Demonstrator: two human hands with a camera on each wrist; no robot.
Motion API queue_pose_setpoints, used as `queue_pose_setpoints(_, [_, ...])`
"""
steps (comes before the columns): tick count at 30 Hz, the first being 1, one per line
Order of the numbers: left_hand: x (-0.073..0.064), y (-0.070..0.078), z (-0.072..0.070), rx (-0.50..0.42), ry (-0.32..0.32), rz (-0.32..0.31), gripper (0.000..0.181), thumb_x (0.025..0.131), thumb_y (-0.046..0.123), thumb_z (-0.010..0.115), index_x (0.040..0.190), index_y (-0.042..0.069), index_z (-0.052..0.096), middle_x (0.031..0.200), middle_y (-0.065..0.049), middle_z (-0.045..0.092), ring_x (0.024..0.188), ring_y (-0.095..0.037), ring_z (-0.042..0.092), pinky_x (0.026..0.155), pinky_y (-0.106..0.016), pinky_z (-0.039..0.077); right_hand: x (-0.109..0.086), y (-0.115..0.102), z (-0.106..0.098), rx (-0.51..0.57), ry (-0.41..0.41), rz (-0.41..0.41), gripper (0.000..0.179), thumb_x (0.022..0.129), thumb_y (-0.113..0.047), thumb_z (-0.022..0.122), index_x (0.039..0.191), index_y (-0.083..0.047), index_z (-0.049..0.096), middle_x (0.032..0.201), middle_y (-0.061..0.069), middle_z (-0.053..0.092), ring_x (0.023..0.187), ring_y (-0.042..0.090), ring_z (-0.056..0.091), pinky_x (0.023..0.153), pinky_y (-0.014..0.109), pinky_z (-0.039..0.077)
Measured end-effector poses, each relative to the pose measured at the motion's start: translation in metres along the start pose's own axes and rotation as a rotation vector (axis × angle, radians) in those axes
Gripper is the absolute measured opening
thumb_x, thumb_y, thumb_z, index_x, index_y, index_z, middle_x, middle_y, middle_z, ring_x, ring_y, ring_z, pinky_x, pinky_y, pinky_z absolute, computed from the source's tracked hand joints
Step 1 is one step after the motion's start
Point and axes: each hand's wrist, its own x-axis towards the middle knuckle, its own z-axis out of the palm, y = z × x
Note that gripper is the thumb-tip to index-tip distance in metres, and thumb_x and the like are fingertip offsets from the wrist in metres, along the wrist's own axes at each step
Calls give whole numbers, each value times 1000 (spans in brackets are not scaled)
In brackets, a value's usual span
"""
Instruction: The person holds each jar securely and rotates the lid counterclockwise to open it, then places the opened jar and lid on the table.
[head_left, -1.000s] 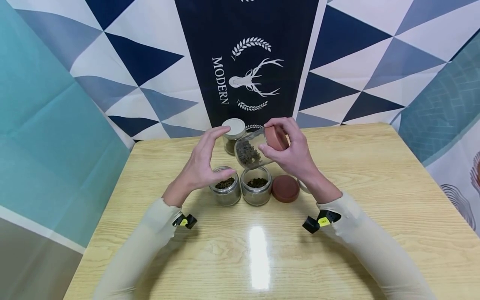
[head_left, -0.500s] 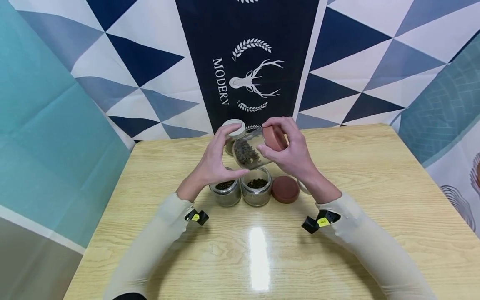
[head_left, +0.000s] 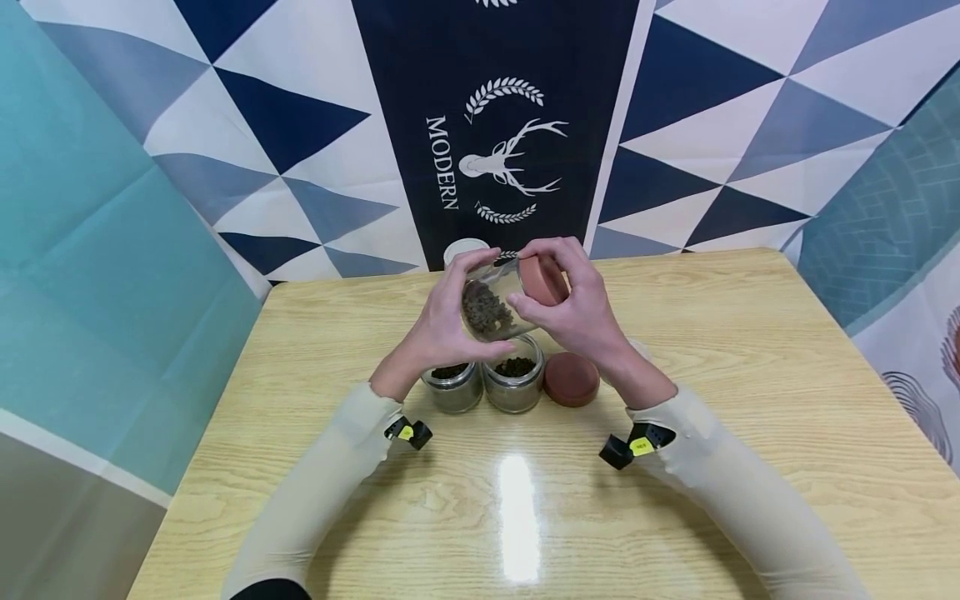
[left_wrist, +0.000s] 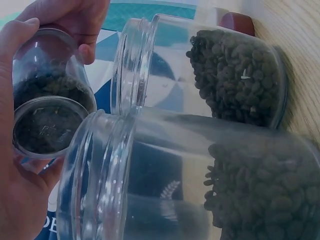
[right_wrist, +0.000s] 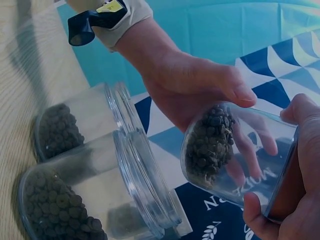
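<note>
Both hands are on one glass jar (head_left: 491,310), the left hand (head_left: 442,329) with thumb and fingers curled round its base end, the right hand (head_left: 577,308) clamped on the reddish-brown lid (head_left: 543,280) that closes the other end. It lies between the two palms, lifted clear of the table (head_left: 375,517). The jar is tipped over, its long axis running from one hand across to the other, base towards the left, lid towards the right and a little higher, with the dark pieces inside heaped at the base. Below it, side by side, stand two uncovered jars, the left open jar (head_left: 455,393) and the right open jar (head_left: 514,393), each upright and part filled with similar dark pieces. Just beside them a reddish-brown disc (head_left: 572,379) lies flat, and behind the left fingers peeps a white-topped jar (head_left: 467,247). The table is pale wood grain, with a bright streak of light thrown back near the front. Beyond it hangs a cloth of blue and white triangles (head_left: 292,117) round a dark panel (head_left: 495,83) reading MODERN beside a stag's head, and a teal sheet (head_left: 97,217) covers the left side.
</note>
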Motion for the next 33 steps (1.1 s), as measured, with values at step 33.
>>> queue_pose_setpoints(33, [4, 4, 2, -32, -13, -84, 97, 73, 12, 102, 154, 0, 51, 152, -21, 67, 143, -35, 66, 124, -47, 56, 0, -2, 6, 20, -18, 4, 51, 91, -12, 87, 138, -6, 67, 134, 18, 60, 117, 16, 51, 91, 47, 54])
